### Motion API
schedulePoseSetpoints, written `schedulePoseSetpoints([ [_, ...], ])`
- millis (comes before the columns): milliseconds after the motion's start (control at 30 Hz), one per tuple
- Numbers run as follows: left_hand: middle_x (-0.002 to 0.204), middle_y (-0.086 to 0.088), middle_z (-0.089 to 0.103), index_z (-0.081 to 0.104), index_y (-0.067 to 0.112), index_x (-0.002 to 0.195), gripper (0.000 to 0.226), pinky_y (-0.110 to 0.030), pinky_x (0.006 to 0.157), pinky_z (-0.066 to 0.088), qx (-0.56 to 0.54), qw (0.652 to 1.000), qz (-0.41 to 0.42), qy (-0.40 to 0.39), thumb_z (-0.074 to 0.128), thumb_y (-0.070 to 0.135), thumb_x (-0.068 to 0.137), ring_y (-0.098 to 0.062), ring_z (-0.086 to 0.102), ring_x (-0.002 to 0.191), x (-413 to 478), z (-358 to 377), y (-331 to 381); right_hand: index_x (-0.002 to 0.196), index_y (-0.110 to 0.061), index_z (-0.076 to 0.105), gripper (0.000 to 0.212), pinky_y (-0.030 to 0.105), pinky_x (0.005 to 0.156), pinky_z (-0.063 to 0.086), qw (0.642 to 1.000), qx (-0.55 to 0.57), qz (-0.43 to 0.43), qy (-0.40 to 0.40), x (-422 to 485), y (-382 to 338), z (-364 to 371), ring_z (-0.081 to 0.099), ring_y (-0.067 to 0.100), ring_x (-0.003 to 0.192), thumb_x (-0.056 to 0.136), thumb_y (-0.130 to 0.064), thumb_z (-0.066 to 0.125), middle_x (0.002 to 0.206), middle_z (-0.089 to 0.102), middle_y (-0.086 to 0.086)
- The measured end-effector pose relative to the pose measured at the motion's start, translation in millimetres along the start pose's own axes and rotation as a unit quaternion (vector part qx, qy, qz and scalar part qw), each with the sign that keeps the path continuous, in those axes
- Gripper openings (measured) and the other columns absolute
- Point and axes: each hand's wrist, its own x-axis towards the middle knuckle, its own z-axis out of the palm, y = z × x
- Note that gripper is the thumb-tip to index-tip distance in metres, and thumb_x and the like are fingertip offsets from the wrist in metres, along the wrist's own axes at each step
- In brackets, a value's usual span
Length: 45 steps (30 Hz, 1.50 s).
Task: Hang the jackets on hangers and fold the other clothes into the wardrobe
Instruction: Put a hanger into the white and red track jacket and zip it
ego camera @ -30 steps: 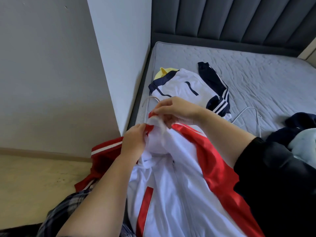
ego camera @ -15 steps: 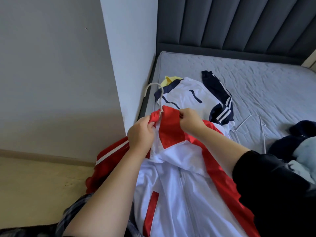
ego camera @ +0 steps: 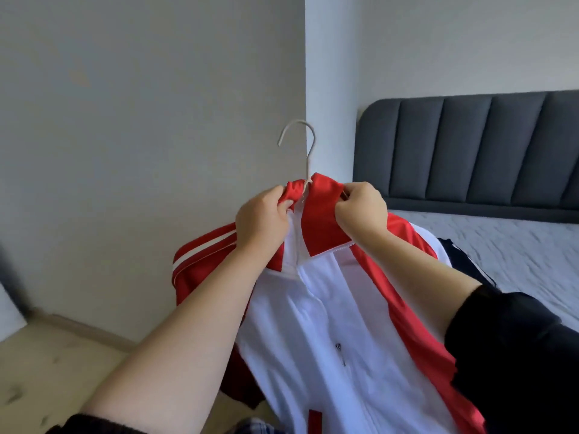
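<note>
A red and white zip jacket [ego camera: 332, 324] hangs in front of me on a white hanger [ego camera: 305, 151], whose hook sticks up above the red collar. My left hand [ego camera: 263, 220] grips the left side of the collar. My right hand [ego camera: 360, 211] pinches the right side of the collar, with a bit of the hanger's shoulder showing by its fingers. The rest of the hanger is hidden inside the jacket. The jacket's left sleeve droops down beside my left forearm.
A bed with a grey mattress [ego camera: 517, 252] and dark padded headboard [ego camera: 470, 145] lies to the right. A dark garment [ego camera: 460, 255] peeks out on it behind the jacket. A white wall corner [ego camera: 329, 89] stands straight ahead, wooden floor [ego camera: 47, 371] at lower left.
Both hands have lifted the jacket and hanger up off the bed. The view has tilted upward, so the other clothes and the spare hanger on the bed have dropped from sight.
</note>
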Motion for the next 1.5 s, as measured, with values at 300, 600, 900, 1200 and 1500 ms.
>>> schedulePoseSetpoints([
  [300, 0.099, -0.013, 0.066, 0.057, 0.013, 0.091, 0.021, -0.033, 0.069, 0.039, 0.137, 0.99, 0.018, -0.029, 0.053, 0.033, 0.094, -0.035, 0.058, 0.094, 80, -181, -19, 0.05, -0.011, 0.036, 0.038, 0.027, 0.047, 0.025, 0.988, 0.114, -0.095, 0.033, 20, -157, -5, 0.034, 0.025, 0.054, 0.086, -0.017, 0.05, 0.049, 0.034, 0.002],
  [600, 0.056, 0.006, 0.046, 0.045, 0.019, 0.056, 0.039, -0.029, 0.06, 0.028, 0.133, 0.988, -0.071, 0.02, 0.06, 0.029, 0.091, -0.026, 0.05, 0.069, 91, -270, -88, 0.07, 0.001, 0.065, 0.017, 0.027, 0.061, 0.036, 0.955, 0.208, -0.166, -0.133, 48, -217, 49, 0.045, 0.009, 0.066, 0.083, -0.008, 0.059, 0.064, 0.053, 0.004],
  [900, 0.062, -0.001, 0.052, 0.058, 0.01, 0.071, 0.03, -0.03, 0.061, 0.031, 0.158, 0.978, -0.1, 0.088, 0.058, 0.031, 0.091, -0.03, 0.054, 0.073, 90, -274, -167, 0.09, -0.012, 0.065, 0.01, 0.027, 0.069, 0.036, 0.923, 0.092, -0.315, -0.199, 49, -255, 101, 0.056, 0.02, 0.082, 0.093, -0.018, 0.057, 0.087, 0.062, 0.003],
  [1200, 0.088, -0.01, 0.064, 0.057, 0.013, 0.076, 0.029, -0.033, 0.072, 0.039, 0.197, 0.965, -0.155, -0.076, 0.048, 0.03, 0.098, -0.031, 0.058, 0.091, 88, -280, -236, 0.075, -0.004, 0.057, 0.018, 0.031, 0.062, 0.029, 0.968, 0.078, -0.222, -0.083, 55, -247, 152, 0.055, 0.034, 0.079, 0.091, -0.011, 0.056, 0.075, 0.058, 0.014],
  [1500, 0.124, 0.009, 0.06, 0.054, 0.021, 0.132, 0.045, -0.018, 0.088, 0.036, 0.07, 0.989, -0.077, -0.103, 0.064, 0.016, 0.088, -0.009, 0.054, 0.112, 66, -261, -248, 0.057, -0.015, 0.044, 0.034, 0.031, 0.051, 0.026, 0.954, 0.164, -0.229, -0.106, 45, -227, 174, 0.036, 0.02, 0.056, 0.086, -0.002, 0.058, 0.051, 0.039, 0.0],
])
